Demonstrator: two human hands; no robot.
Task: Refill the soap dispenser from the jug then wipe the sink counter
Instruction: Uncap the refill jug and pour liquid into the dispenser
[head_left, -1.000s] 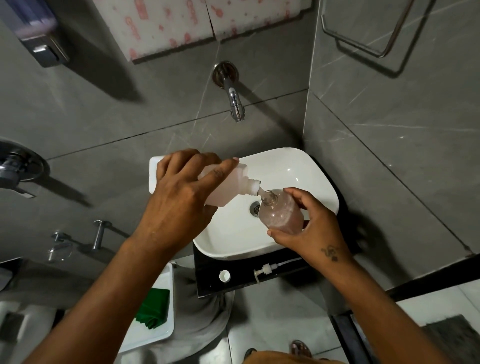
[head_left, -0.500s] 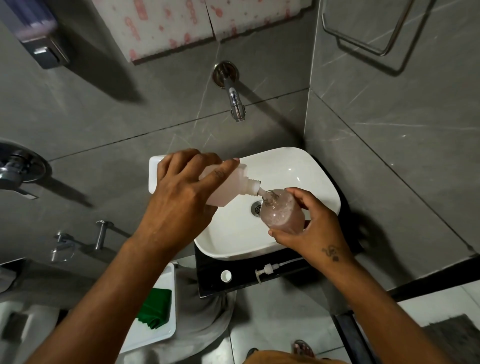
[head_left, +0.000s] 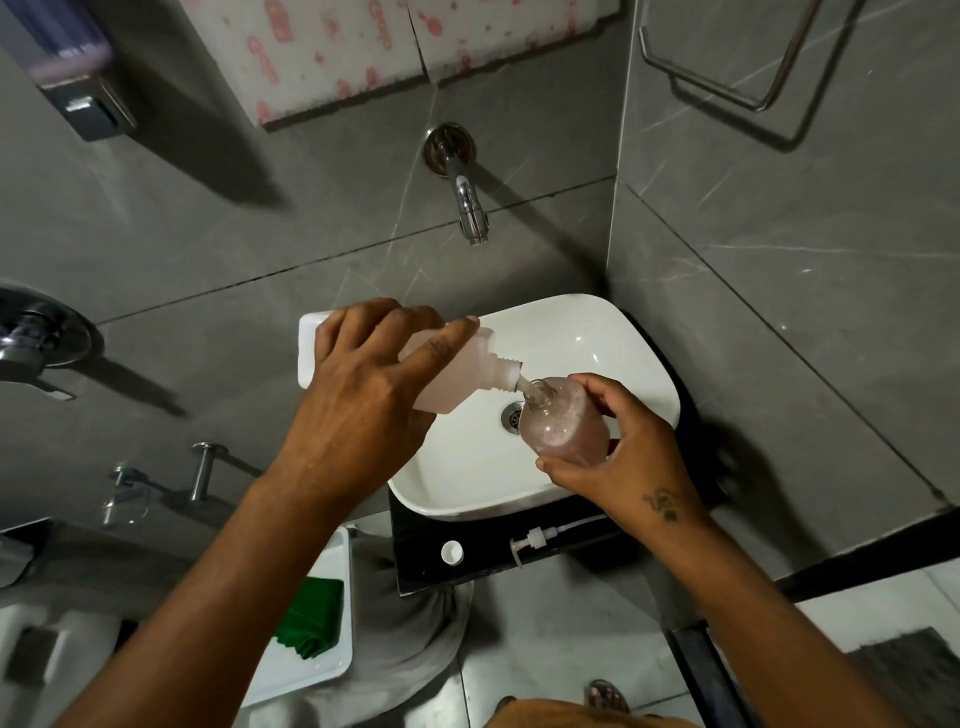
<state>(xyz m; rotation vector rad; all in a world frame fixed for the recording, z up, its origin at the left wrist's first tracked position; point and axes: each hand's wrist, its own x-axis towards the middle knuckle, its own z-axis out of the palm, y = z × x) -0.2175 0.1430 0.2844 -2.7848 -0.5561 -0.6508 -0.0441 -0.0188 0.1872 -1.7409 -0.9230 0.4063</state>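
1. The clear soap dispenser bottle (head_left: 563, 423), holding pinkish liquid, is tilted above the white sink basin (head_left: 597, 332), near the drain (head_left: 511, 415).
2. The right hand (head_left: 631, 457) grips the bottle around its base and side.
3. The left hand (head_left: 363, 400) clasps the translucent jug (head_left: 457, 371), tipped sideways; a thin stream runs from its threaded spout into the bottle's mouth.
4. On the black counter (head_left: 571, 551) in front of the basin lie a white cap (head_left: 451, 552) and the pump head (head_left: 530, 540) with its tube.
5. A wall tap (head_left: 470, 208) juts out above the basin; left of the counter, a white tray (head_left: 332, 670) holds a green cloth (head_left: 311, 621).
6. Compared with a second ago, both grips and the pour are unchanged; only the view has shifted slightly.
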